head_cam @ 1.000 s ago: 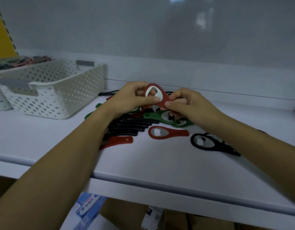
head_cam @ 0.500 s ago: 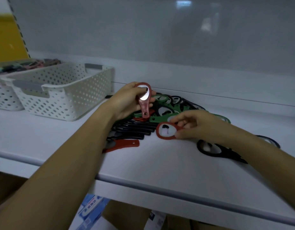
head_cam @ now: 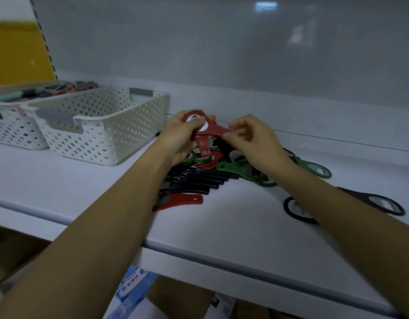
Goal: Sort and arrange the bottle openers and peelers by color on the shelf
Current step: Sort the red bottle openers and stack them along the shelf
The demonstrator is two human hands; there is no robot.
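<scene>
Left hand (head_cam: 180,137) gripping heads of crossed red openers (head_cam: 212,132); right hand (head_cam: 256,143) fingers (head_cam: 229,135) pinching one handle. Green openers (head_cam: 233,168), black openers (head_cam: 199,180) lying on shelf (head_cam: 222,226).

My left hand (head_cam: 180,137) covers most of the ring ends of the two flat red plastic bottle openers (head_cam: 212,131) I hold, so I cannot tell how they overlap. My left forearm (head_cam: 107,226) hides the heads of the row of black-handled openers (head_cam: 199,180) and of the single red opener (head_cam: 185,201) lying nearer the front edge of the white shelf (head_cam: 222,226). My right forearm (head_cam: 337,215) crosses the black oval-ringed opener (head_cam: 296,209) towards the shelf's right end, and the farther white perforated basket (head_cam: 12,130) is cut off by the left edge, its contents (head_cam: 49,90) too blurred to name.
</scene>
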